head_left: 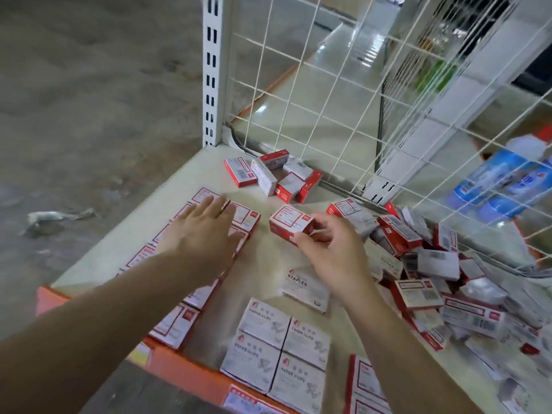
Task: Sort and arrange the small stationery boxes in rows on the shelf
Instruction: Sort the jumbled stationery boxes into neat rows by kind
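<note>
A red box is pinched by the right hand just above the shelf, mid-shelf; the left hand is laid flat, fingers straight, on the red row; a loose pile is heaped at right

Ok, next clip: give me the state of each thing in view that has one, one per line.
Left hand: flat on the red box rows.
Right hand: gripping a red box, tilted.
Paper clips boxes: in a tidy block.
Staples box: lying alone.
Box pile: unsorted.
Back cluster: jumbled.
</note>
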### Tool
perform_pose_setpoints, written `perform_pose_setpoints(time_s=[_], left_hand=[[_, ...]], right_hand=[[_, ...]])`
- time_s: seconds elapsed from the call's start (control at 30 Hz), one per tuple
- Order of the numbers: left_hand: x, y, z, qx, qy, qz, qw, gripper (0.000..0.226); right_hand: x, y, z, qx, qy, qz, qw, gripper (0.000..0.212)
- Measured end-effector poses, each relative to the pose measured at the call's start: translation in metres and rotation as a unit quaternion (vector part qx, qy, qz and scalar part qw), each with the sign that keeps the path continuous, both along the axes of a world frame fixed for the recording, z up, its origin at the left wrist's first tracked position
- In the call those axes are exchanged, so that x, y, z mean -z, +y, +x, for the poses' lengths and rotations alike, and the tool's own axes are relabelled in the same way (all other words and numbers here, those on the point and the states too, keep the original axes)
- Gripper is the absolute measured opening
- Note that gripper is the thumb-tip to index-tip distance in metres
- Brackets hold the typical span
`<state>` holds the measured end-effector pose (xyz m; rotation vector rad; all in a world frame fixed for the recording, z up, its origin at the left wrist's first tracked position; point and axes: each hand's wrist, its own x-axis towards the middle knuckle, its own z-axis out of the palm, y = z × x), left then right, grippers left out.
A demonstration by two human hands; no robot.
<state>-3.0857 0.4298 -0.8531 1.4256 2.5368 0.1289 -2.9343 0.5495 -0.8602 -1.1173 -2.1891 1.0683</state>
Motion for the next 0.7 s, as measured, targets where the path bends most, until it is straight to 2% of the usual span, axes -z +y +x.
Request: perform_pose_setpoints(time_s=[0.3, 0.53, 0.63, 0.7], left_hand=[[0.006, 0.004, -0.015, -0.007, -0.022, 0.025, 0.999, 0.042], [0.01, 0.009, -0.021, -0.006, -0.02, 0.053, 0.998, 0.036], [0.012, 0.008, -0.024, -0.004, -0.026, 0.066, 0.997, 0.036], [0.013, 0.008, -0.027, -0.006, -0.028, 0.075, 0.997, 0.036]], right_hand=[[0.009, 0.008, -0.045, 0.022, 0.023, 0.016, 0.999, 0.031], [0.018, 0.014, -0.078, -0.013, -0.032, 0.036, 0.999, 0.033], [0.024, 0.016, -0.093, -0.036, -0.055, 0.025, 0.998, 0.041], [0.025, 0.016, -0.101, -0.045, -0.065, 0.018, 0.997, 0.038]])
